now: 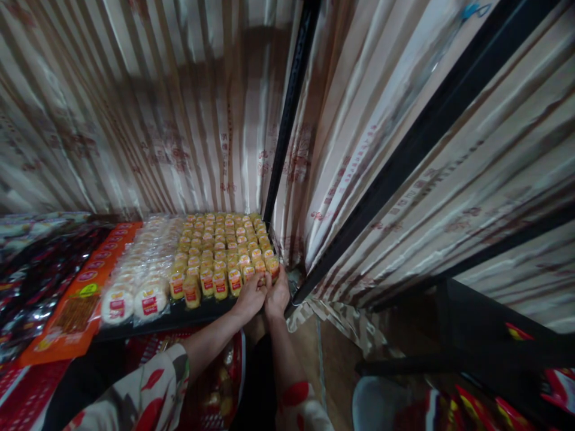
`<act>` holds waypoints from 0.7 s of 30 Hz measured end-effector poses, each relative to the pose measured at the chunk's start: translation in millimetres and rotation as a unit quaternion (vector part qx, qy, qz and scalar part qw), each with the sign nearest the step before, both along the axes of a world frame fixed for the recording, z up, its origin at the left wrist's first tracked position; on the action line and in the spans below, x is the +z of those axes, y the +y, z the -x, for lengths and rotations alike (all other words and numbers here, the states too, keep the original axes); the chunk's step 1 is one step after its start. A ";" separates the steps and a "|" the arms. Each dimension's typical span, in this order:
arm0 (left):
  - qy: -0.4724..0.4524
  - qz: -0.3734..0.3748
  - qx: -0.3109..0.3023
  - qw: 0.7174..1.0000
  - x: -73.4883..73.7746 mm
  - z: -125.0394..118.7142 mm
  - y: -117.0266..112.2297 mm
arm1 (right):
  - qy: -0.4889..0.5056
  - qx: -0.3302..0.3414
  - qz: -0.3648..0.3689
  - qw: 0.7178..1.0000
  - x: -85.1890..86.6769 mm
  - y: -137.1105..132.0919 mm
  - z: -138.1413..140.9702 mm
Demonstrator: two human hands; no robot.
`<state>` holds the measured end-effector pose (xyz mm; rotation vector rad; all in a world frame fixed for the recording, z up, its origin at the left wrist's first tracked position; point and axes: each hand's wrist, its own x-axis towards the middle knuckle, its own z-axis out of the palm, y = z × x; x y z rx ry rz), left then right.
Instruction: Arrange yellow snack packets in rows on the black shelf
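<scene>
In front of us hung a pleated, cream-coloured cloth curtain (179, 120). Below it, our black metal shelf (179, 312) carried rows of small yellow packets with red labels (215, 245), beside round white ones in clear film (117, 305). Our left hand (251, 296) and right hand (277, 296) met at the front-right yellow packet (271, 264), fingers bent; whether they gripped it, we couldn't tell.

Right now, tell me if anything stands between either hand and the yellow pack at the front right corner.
Nothing visible does: the left hand and right hand are both right at that yellow pack. The nearer black post stands to the right of the right hand, not between.
</scene>
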<state>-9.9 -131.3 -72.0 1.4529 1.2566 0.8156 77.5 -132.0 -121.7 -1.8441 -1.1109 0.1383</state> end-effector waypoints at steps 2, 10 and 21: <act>0.012 -0.009 -0.010 1.000 2.3 -0.2 -0.5 | -0.001 0.010 -0.012 1.000 -0.6 -2.2 0.7; -0.007 -0.001 -0.004 1.000 17.2 -1.6 -8.5 | 0.009 0.024 -0.029 0.999 -9.0 -9.1 2.0; -0.086 0.034 -0.005 0.996 40.0 25.8 -46.3 | -0.040 0.019 -0.089 0.995 -8.3 -24.5 3.4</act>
